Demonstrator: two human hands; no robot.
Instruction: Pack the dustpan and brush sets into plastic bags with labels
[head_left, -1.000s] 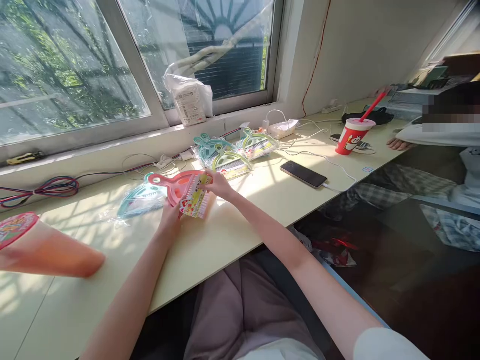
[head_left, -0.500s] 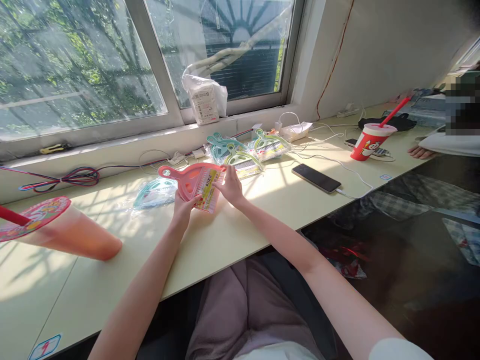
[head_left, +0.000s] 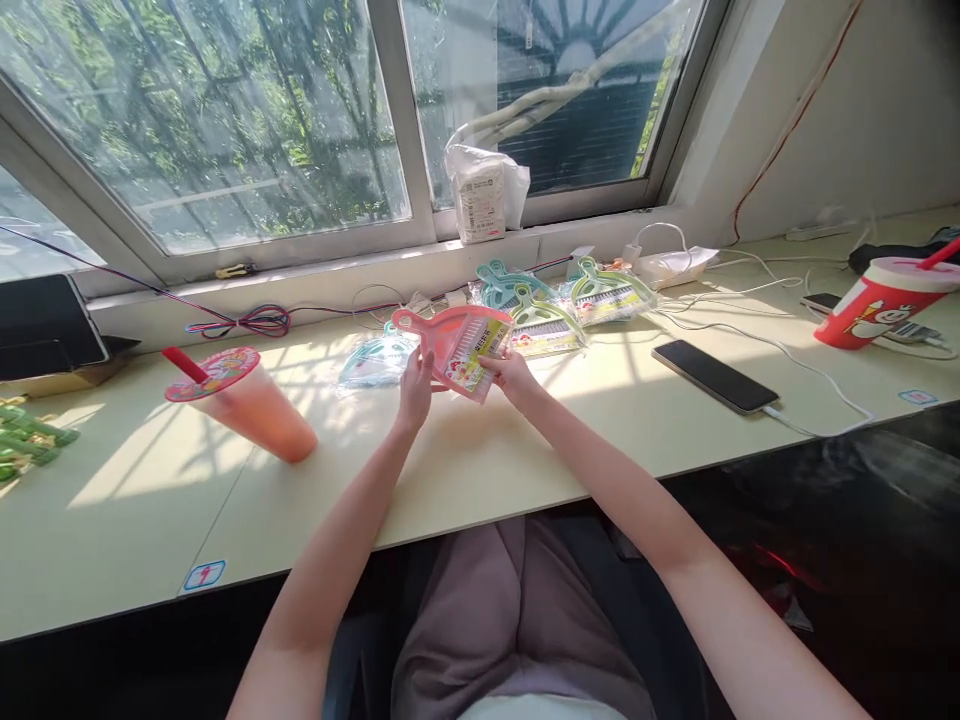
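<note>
A pink mini dustpan and brush set [head_left: 448,340] with a yellow printed label is held up over the table between both hands. My left hand [head_left: 417,385] grips its lower left side, fingers partly hidden behind it. At the lower right edge, by the label, my right hand [head_left: 511,374] pinches it. Just behind lies a light blue dustpan set [head_left: 379,358] in clear plastic. Farther back to the right are green dustpan sets [head_left: 541,325] and a teal one [head_left: 501,285], also in clear wrapping.
A drink cup [head_left: 262,410] leans at left on the table [head_left: 465,480]. A phone [head_left: 714,376] on a white cable lies at right, near a red cup [head_left: 874,305]. Bundled wires [head_left: 259,322] run along the wall; a paper package [head_left: 481,205] stands on the sill.
My view has swung left, bringing a dark screen and green items into sight. Both hands still hold the pink set; my right hand has slid from its upper right corner to its lower right edge.
</note>
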